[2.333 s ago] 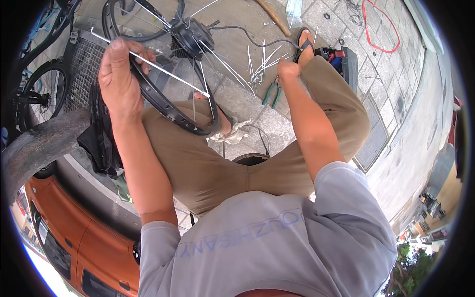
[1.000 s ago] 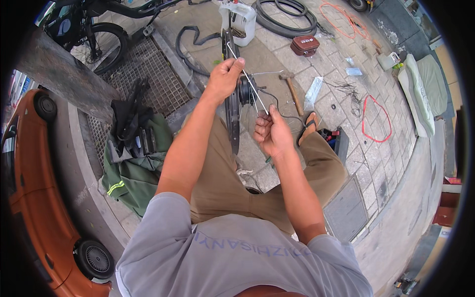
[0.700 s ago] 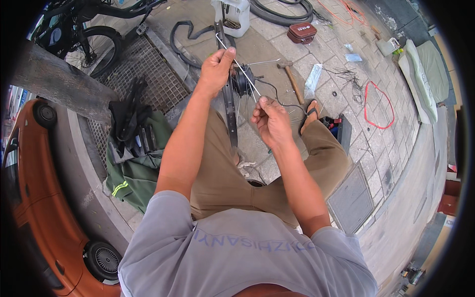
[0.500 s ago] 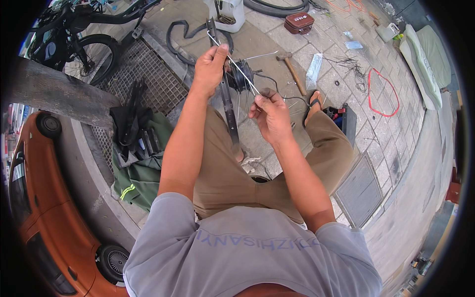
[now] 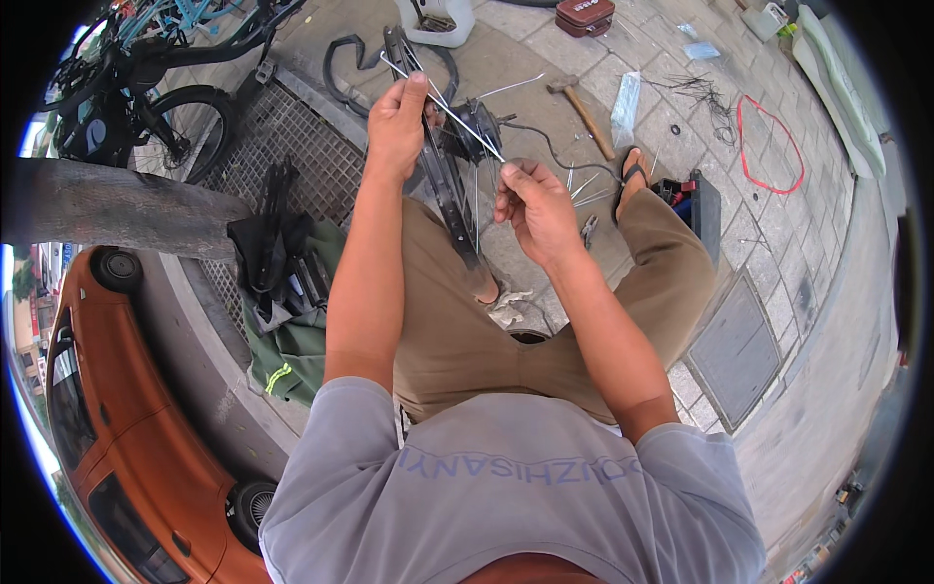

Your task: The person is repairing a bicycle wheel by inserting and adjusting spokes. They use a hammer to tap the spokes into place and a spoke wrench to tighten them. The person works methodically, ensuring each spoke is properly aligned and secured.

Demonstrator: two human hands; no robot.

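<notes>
Spoke point(image 5: 465, 124), silver, is up in the air in front of the person, slanting from upper left down to lower right across the wheel. Left hand point(image 5: 397, 122) pinches it near the upper end, thumb on top; fingers are curled right by the rim, can't tell whether they grip that too. Right hand point(image 5: 538, 206) pinches the lower end between thumb and fingertips, other fingers curled in. Black wheel rim point(image 5: 450, 209) stands tilted between the person's legs, lower part by the left leg. Black hub point(image 5: 477, 143) sits just right of the rim, near the spoke's lower end, with a black cable point(image 5: 555, 146) running off right toward the sandalled foot point(image 5: 634, 170). Loose spokes point(image 5: 584, 187) lie on the pavement near that foot. Hammer point(image 5: 587, 122), wooden handle, lies beyond it, clear plastic sleeve point(image 5: 626, 109) just beside. Open black toolbox point(image 5: 707, 209) is right of the foot. Further out: red loop of cord point(image 5: 800, 161) on the right, dark red case point(image 5: 584, 17) and cut white jug point(image 5: 452, 31) at top. Left side: metal grate point(image 5: 302, 146), green jacket point(image 5: 302, 360), orange car point(image 5: 146, 419) past the kerb.
</notes>
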